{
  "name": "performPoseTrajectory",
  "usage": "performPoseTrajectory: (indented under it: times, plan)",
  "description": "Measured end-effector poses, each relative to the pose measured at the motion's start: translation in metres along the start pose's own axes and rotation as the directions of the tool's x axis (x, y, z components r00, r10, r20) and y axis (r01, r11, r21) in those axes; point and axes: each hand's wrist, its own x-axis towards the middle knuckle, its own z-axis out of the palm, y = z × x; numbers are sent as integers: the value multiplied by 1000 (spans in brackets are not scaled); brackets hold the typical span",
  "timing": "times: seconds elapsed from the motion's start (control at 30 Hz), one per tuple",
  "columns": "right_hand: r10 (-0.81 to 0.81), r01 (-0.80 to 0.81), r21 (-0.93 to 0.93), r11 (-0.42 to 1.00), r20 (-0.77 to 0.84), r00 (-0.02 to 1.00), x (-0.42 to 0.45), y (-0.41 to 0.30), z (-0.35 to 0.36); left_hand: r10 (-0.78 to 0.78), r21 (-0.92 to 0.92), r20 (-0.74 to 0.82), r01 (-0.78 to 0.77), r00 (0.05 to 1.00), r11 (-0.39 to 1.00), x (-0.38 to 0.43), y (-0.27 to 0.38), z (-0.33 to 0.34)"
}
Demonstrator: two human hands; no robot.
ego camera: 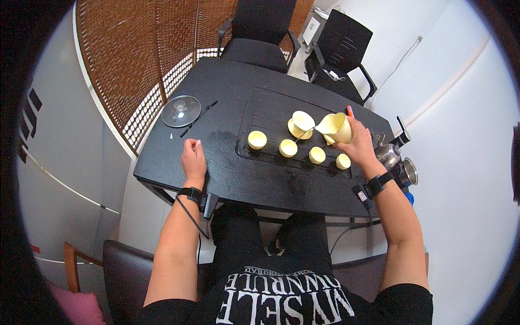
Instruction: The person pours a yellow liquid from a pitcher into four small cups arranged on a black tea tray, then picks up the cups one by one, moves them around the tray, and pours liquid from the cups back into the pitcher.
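My right hand grips a pale yellow pouring pitcher, tilted left. A thin stream runs from its spout towards a small yellow cup. Behind that cup, a yellow bowl-shaped tea vessel sits on a yellow saucer. Another cup stands to the left, and two more, one cup and another cup, stand to the right, all on the black tea tray. My left hand rests at the table's left part, fingers curled closed with nothing seen in them.
On the black table, a glass lid and a black pen-like stick lie at the left. A steel kettle and a steel pot stand at the right edge. Office chairs and a woven screen are beyond.
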Motion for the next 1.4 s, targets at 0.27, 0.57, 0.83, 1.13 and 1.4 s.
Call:
performPoseTrajectory:
  times: [0.27, 0.57, 0.83, 1.13, 1.4]
  plan:
    - [2, -2, -27, 1000, 12, 1000, 1, 4, -2, -14, 1, 8, 14, 1000, 1000, 1, -1, 0]
    - [19, -19, -43, 999, 13, 1000, 0, 1, -5, -7, -6, 10, 7, 1000, 1000, 0, 1, -1]
    - [-3, 3, -12, 1000, 13, 1000, -2, 6, 4, -16, 10, 14, 16, 1000, 1000, 0, 5, -2]
    - [95, -97, 200, 975, 21, 995, -8, -3, 30, 12, 13, -5, -12, 1000, 1000, -1, 4, 0]
    - [82, -58, 420, 906, -41, 996, -3, -25, 42, 9, 2, -1, -9, 1000, 1000, 0, 3, -1]
